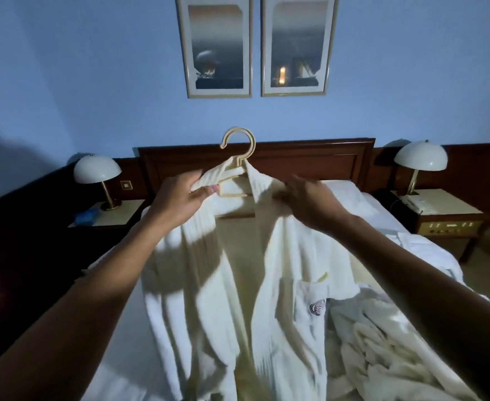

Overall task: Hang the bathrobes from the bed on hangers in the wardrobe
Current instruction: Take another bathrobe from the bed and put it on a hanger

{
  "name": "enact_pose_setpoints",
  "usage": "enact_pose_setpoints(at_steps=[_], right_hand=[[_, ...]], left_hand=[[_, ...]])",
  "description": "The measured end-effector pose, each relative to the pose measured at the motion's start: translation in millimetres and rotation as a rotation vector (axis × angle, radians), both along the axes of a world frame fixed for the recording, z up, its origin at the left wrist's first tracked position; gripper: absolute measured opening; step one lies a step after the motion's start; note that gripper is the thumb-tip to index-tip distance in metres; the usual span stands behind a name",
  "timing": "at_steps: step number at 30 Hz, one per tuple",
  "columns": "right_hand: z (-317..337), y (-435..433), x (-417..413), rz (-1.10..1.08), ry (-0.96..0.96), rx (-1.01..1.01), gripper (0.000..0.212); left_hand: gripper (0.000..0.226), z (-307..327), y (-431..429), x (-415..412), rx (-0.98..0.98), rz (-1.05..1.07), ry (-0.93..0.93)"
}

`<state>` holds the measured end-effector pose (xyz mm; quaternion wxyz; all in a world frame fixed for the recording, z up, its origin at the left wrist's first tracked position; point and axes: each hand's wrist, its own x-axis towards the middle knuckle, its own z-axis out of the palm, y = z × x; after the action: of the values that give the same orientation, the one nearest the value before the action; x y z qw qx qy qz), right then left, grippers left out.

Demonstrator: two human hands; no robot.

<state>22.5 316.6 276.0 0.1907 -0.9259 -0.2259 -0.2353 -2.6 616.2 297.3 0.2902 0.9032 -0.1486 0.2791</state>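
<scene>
Terry bathrobe (290, 256) — soft, floppy, likely heavy | take at collar, over hanger (239, 140) | left hand (177, 199) pinches lapel | right hand (310, 198) blurred — grip unclear

Blue wall (93, 68), two framed pictures (214, 46), dark wooden headboard (310, 163), dome lamps (97, 169) on nightstands (457, 210).

- You're seeing a dim, blue-tinted room; the wall (79, 82) darkens leftward.
- Warm light falls on the bathrobe (281, 270), crossed by hard shadows.
- Your right hand (307, 198) is motion-blurred; the wide lens bows the edges.
</scene>
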Motion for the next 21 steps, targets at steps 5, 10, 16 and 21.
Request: enact_pose_setpoints(at_steps=[5, 10, 16, 21], right_hand=[[82, 6, 21, -0.056, -0.177, 0.081, 0.026], [164, -3, 35, -0.118, -0.319, 0.195, 0.024], [205, -4, 36, -0.110, -0.357, 0.254, 0.031], [183, -49, 55, -0.212, -0.289, 0.327, 0.022]], left_hand=[[0.030, 57, -1, 17, -0.033, 0.071, -0.198], [0.092, 59, 33, 21, -0.480, 0.290, -0.210], [0.063, -48, 38, 20, -0.549, 0.021, 0.444], [0.052, -14, 84, 32, -0.481, 0.319, 0.238]])
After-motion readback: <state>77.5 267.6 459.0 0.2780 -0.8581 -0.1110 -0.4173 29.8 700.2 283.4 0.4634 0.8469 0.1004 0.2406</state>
